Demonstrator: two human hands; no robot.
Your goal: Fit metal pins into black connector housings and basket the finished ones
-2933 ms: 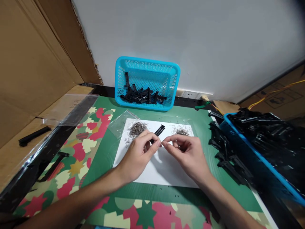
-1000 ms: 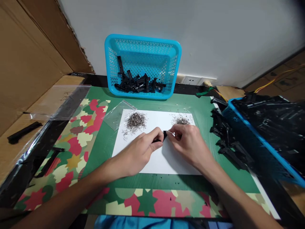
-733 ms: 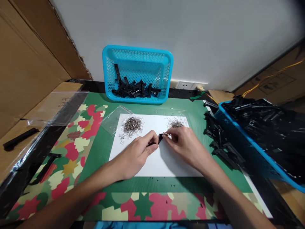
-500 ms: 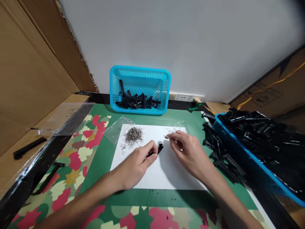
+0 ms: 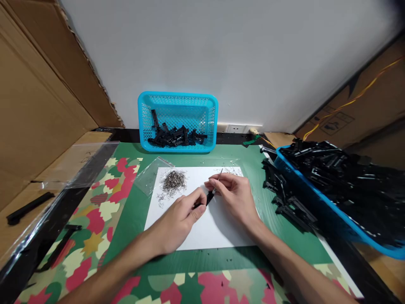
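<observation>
Part, black: gripped in left hand, over paper; one end projects past the fingers, seemingly to leave it reachable while the rest is steadied. Pin, thin: pinched in right hand, near that end, slanted, likely for fine control. Wires, small: heaped on paper, whose white probably makes them easy to see. Basket, blue: behind, against wall, more black parts inside.
</observation>
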